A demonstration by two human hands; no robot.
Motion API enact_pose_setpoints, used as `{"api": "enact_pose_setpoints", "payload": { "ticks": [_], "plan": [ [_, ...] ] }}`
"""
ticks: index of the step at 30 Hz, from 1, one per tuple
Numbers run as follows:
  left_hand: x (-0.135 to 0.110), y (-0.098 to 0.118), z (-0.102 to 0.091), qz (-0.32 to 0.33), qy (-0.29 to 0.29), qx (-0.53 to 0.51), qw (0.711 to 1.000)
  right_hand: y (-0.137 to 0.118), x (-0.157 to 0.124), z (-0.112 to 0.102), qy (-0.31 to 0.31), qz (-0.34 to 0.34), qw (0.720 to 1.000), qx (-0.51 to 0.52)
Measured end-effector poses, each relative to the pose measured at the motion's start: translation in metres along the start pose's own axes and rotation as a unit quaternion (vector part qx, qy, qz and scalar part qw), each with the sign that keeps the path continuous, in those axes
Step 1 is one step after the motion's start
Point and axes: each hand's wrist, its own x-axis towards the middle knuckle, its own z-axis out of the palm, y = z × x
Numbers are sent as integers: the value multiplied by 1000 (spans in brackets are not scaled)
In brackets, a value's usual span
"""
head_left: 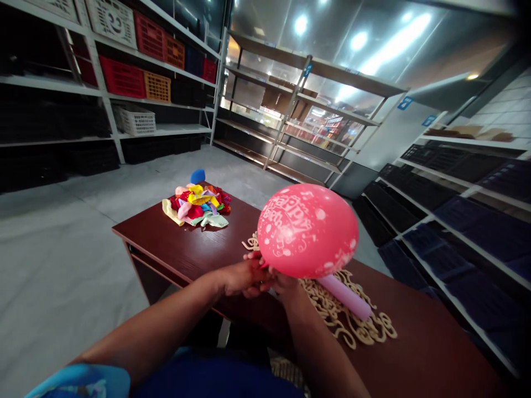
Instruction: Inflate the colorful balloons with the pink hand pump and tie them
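Note:
A blown-up pink balloon (307, 230) printed with "Happy Birthday" floats just above the dark wooden table (186, 251). Both hands meet at its neck on the lower left. My left hand (244, 276) has its fingers closed round the neck. My right hand (282, 283) pinches the same spot from underneath and is partly hidden by the balloon. Under the balloon lies a pink tube (346, 297), perhaps a hand pump, on a heap of cream-coloured cut-out letters (357, 326).
A pile of flat, uninflated balloons (198, 206) in many colours lies on the table's far left corner. Metal shelving with red, orange and white crates (136, 50) lines the left wall. Dark shelves (456, 210) run along the right. Grey floor surrounds the table.

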Motion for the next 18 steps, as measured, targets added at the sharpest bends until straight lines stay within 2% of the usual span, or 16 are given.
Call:
{"api": "enact_pose_setpoints", "payload": {
  "ticks": [2, 4, 7, 9, 14, 18],
  "plan": [
    [3, -2, 2, 40, -10, -5, 999, 5, 1, -1, -16, 24, 992, 123],
    [9, -5, 2, 83, -22, -14, 996, 9, 3, -3, 6, 33, 975, 219],
    [18, -14, 2, 132, -1, -17, 991, 11, 4, -4, 65, 28, 966, 250],
    [24, -20, 4, 152, 19, -15, 988, 11, 4, -3, 81, 35, 961, 260],
    [30, -28, 10, 225, 17, 17, 974, 6, 1, -3, 89, 16, 931, 355],
    [26, -25, 10, 247, 23, 48, 968, 3, 0, -3, 79, 23, 918, 387]
  ]
}}
